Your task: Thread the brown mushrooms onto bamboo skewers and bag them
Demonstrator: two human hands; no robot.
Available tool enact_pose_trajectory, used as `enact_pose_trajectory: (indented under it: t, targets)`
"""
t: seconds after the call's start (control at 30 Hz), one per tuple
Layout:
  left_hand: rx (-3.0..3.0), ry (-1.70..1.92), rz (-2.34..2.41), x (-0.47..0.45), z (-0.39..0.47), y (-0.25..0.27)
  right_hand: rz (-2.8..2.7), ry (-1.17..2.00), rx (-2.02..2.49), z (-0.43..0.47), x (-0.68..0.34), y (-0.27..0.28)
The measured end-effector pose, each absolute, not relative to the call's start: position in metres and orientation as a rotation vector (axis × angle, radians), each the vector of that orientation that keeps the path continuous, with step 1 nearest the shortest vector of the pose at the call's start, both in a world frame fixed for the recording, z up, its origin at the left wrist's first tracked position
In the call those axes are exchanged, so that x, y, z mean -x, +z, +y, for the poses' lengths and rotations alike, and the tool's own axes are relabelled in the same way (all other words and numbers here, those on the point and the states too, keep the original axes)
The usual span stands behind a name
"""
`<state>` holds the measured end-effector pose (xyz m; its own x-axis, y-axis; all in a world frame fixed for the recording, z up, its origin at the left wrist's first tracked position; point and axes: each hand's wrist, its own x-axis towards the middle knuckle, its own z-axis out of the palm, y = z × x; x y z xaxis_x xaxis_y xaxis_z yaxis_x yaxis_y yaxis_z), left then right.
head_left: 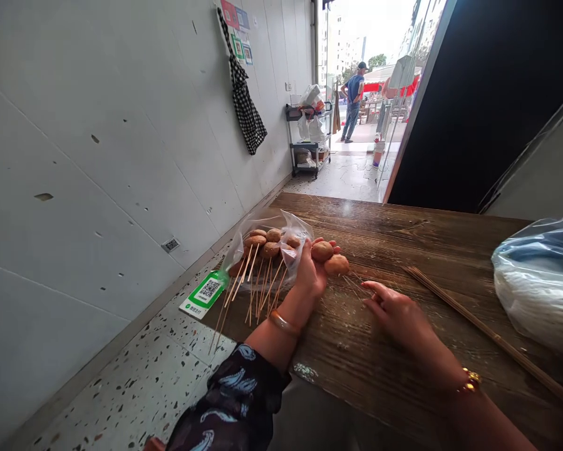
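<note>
On my left hand (312,269), with palm up and fingers curled, rest two round brown food pieces (322,251), side by side. Thin bamboo skewers (355,283) reach from the nearer piece toward my right hand (394,310), whose thumb and fingers pinch their ends. To the left of my hands lies a clear plastic bag (237,250) of similar round pieces (270,249) on skewers. Their bare sticks (262,288) point toward me over the table edge. My left forearm passes beside these sticks.
A brown wooden table (356,369) bears a loose bundle of skewers (473,321) and a plastic bag of white stuff (530,288) at right. A green QR card (202,294) is at its left edge. Beyond are a cart (309,141) and a person (354,100) outside.
</note>
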<state>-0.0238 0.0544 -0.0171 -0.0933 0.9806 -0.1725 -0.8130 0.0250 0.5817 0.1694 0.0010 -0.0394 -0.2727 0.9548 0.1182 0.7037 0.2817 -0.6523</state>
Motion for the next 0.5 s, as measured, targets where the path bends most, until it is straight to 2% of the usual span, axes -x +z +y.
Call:
enact_pose_trajectory:
  t: [0.13,0.33,0.43,0.5]
  targets:
    - [-0.312,1.539,0.671,0.023,0.057,-0.022,-1.973,0.408,1.501,0.01,-0.188,-0.041]
    - [-0.4,1.384,0.801,0.014,0.049,-0.032,-1.701,0.271,1.645,0.003,-0.194,-0.026]
    - [-0.438,1.288,0.788,0.007,0.044,-0.037,-1.646,0.278,1.671,-0.003,-0.182,-0.011]
    - [-0.452,1.248,0.776,0.003,0.044,-0.04,-1.661,0.407,1.633,-0.006,-0.165,0.003]
